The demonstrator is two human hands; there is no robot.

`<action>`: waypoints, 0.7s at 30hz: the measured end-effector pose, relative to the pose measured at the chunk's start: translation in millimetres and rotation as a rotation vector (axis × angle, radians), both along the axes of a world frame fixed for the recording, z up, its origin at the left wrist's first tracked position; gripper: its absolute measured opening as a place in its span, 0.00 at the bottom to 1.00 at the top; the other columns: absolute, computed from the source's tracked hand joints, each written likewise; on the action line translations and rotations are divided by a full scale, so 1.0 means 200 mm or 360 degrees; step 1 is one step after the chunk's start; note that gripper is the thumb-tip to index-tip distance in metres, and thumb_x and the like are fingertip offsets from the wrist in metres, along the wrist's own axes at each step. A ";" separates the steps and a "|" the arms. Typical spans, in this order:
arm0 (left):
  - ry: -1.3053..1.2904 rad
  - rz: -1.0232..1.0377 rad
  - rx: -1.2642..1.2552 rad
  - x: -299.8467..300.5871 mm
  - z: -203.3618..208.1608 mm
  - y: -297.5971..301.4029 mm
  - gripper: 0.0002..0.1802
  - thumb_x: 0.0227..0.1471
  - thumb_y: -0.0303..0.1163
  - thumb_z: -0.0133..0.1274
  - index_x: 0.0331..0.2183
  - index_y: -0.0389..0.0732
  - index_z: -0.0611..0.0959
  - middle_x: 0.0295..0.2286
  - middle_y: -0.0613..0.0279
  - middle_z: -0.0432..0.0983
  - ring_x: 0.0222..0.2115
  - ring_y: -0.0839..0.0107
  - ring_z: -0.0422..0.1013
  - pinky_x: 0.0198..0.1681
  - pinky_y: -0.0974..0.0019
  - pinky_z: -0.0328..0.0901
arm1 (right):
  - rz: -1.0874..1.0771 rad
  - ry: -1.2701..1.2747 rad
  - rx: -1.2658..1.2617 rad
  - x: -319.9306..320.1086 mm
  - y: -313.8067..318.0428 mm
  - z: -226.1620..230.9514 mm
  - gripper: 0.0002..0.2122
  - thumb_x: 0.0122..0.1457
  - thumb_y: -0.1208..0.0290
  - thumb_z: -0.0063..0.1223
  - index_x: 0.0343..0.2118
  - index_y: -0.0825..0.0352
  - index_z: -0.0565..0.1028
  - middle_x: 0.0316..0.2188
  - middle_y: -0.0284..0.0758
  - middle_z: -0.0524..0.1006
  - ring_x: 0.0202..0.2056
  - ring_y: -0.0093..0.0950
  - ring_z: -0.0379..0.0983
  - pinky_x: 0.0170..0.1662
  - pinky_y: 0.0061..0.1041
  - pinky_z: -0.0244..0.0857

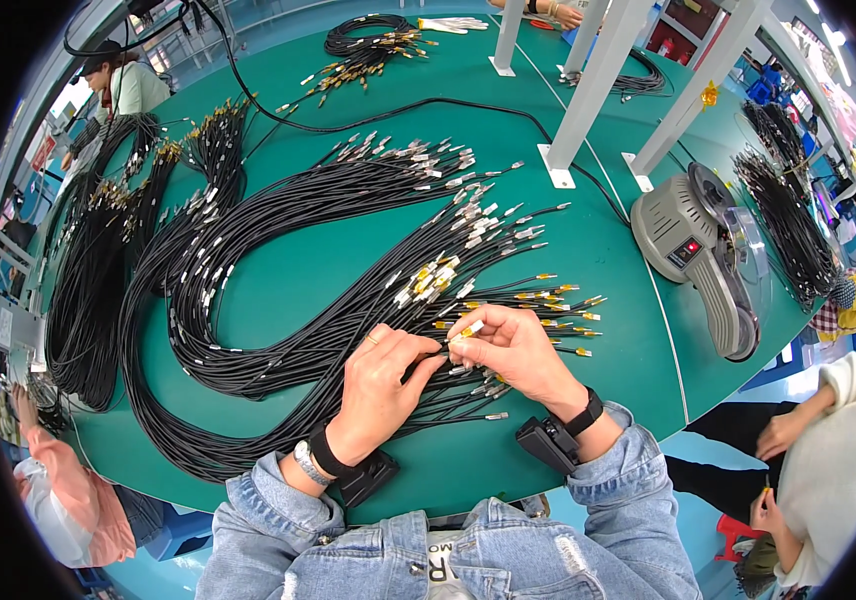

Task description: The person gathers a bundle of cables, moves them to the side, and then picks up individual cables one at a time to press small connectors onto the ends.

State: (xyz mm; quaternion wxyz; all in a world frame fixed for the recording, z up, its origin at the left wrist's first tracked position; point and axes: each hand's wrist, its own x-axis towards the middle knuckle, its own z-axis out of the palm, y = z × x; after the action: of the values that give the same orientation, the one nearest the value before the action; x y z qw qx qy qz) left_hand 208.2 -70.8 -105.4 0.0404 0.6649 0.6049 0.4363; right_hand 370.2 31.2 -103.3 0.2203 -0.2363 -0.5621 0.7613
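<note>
My left hand (pixel 380 388) pinches a black cable near its end, thumb and forefinger together. Just beside it, my right hand (pixel 514 352) grips a small white-and-yellow label tag (pixel 472 329) at that cable's end between thumb and fingertips. Both hands hover over a large bundle of black cables (pixel 278 360) that curves in a U across the green table. Its tagged ends fan out around and beyond my fingers, some with yellow sleeves (pixel 558 307), others with white tags (pixel 478 220). The exact spot where my fingertips meet the cable is partly hidden.
A grey tape dispenser (pixel 683 225) stands on the green table (pixel 608 400) at right, behind it grey metal posts (pixel 588 90). More cable bundles lie at far left (pixel 98 290), at the back (pixel 368 45) and at far right (pixel 788 220). Other people sit around the table.
</note>
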 end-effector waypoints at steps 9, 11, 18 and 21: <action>-0.0041 -0.0029 0.0012 -0.01 0.00 0.00 0.10 0.37 0.22 0.64 0.27 0.39 0.81 0.19 0.63 0.73 0.21 0.66 0.66 0.27 0.66 0.62 | -0.0029 0.0047 0.0021 -0.01 -0.01 -0.01 0.06 0.57 0.76 0.55 0.35 0.71 0.75 0.28 0.32 0.77 0.29 0.16 0.72 0.33 0.15 0.67; -0.0055 -0.0023 0.0040 -0.01 -0.01 0.01 0.10 0.37 0.21 0.64 0.27 0.39 0.82 0.18 0.63 0.72 0.21 0.67 0.66 0.26 0.67 0.61 | -0.0071 0.0061 0.0057 -0.01 -0.02 -0.01 0.06 0.56 0.76 0.55 0.35 0.72 0.75 0.28 0.32 0.77 0.28 0.16 0.72 0.32 0.15 0.67; -0.0125 -0.0022 -0.0010 -0.01 -0.01 0.00 0.08 0.38 0.20 0.62 0.26 0.37 0.81 0.18 0.63 0.71 0.20 0.69 0.65 0.24 0.68 0.61 | -0.0098 0.0069 0.0057 -0.02 -0.02 -0.02 0.06 0.56 0.76 0.56 0.35 0.72 0.75 0.27 0.32 0.77 0.28 0.17 0.72 0.32 0.15 0.68; -0.0172 -0.0041 -0.0034 -0.01 -0.01 0.01 0.07 0.39 0.21 0.62 0.26 0.36 0.81 0.18 0.63 0.71 0.20 0.69 0.65 0.23 0.69 0.61 | -0.0106 0.0087 0.0041 -0.02 -0.02 -0.02 0.06 0.56 0.76 0.56 0.34 0.72 0.75 0.27 0.32 0.77 0.28 0.17 0.72 0.32 0.15 0.68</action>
State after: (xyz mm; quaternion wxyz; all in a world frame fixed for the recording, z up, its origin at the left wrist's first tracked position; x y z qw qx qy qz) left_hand 205.8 -69.6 -107.3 0.0858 0.6476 0.5980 0.4644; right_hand 366.8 26.4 -107.2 0.2640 -0.2311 -0.5574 0.7525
